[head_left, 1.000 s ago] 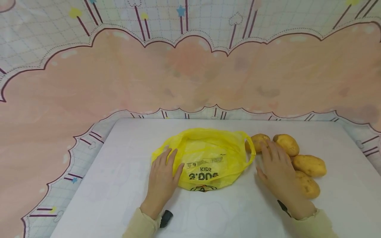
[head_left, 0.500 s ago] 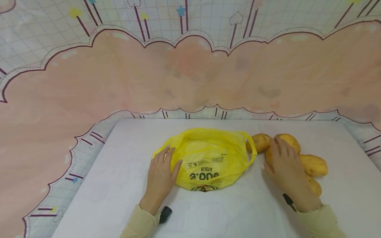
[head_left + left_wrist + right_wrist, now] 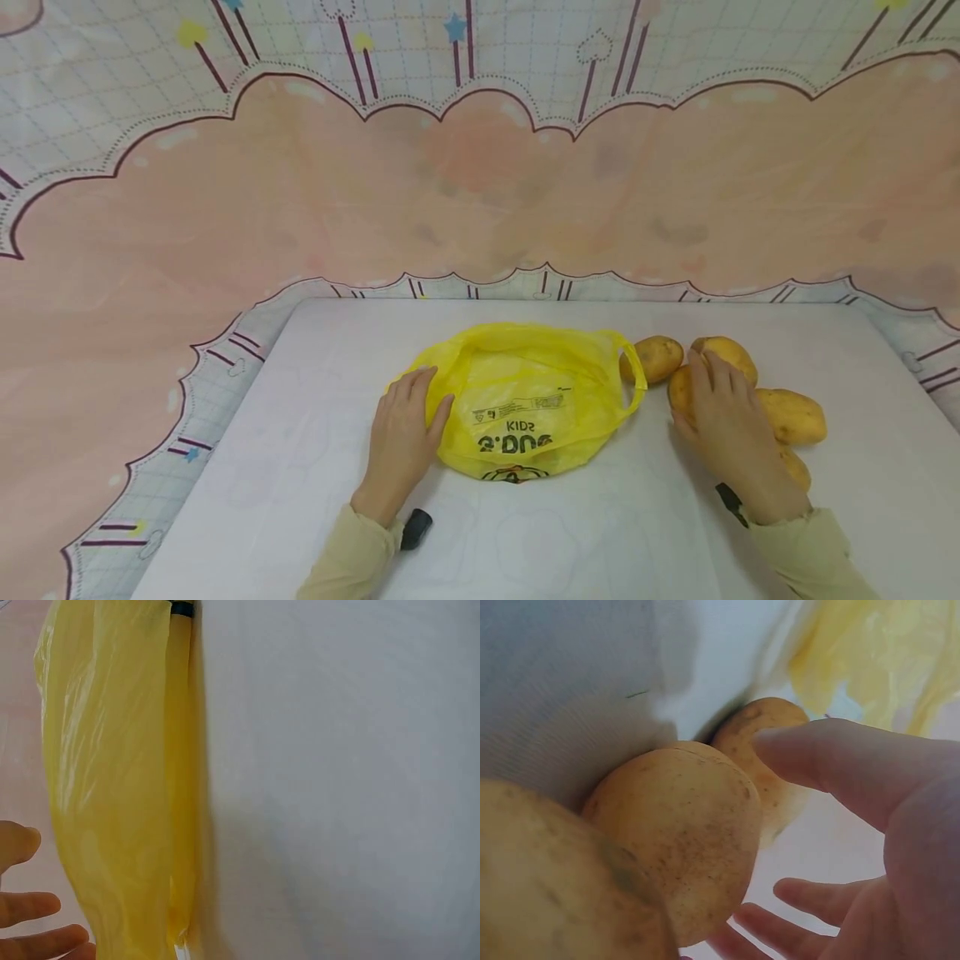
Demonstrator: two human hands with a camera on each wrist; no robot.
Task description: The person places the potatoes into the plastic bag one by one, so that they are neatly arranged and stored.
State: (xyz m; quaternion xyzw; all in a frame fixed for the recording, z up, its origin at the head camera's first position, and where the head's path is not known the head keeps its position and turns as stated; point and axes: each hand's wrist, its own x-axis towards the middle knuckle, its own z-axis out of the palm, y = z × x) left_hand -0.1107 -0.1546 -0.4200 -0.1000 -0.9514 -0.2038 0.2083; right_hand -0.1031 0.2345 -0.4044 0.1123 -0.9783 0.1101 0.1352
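Observation:
A yellow plastic bag [image 3: 525,392] with dark print lies on the table, its mouth gaping and a loop handle at its right side. At the bag's left edge is my left hand [image 3: 399,433]; in the left wrist view its fingers [image 3: 30,906] are spread beside the yellow plastic. My right hand [image 3: 731,433] is over the potato group, fingers extended above a partly covered potato [image 3: 679,398]. The right wrist view shows the thumb [image 3: 840,754] and fingers spread around a potato [image 3: 679,832], not closed on it. Whether the fingertips touch it, I cannot tell.
Other potatoes lie close by: one [image 3: 658,360] against the bag handle, one [image 3: 731,357] at the back, one [image 3: 793,417] to the right and one [image 3: 797,471] partly hidden by the right wrist. The white table [image 3: 555,542] ends at a patterned backdrop [image 3: 525,192].
My right hand has shifted to the right over the potatoes, uncovering more of the one near the bag handle. My left hand has drawn slightly left along the bag's edge.

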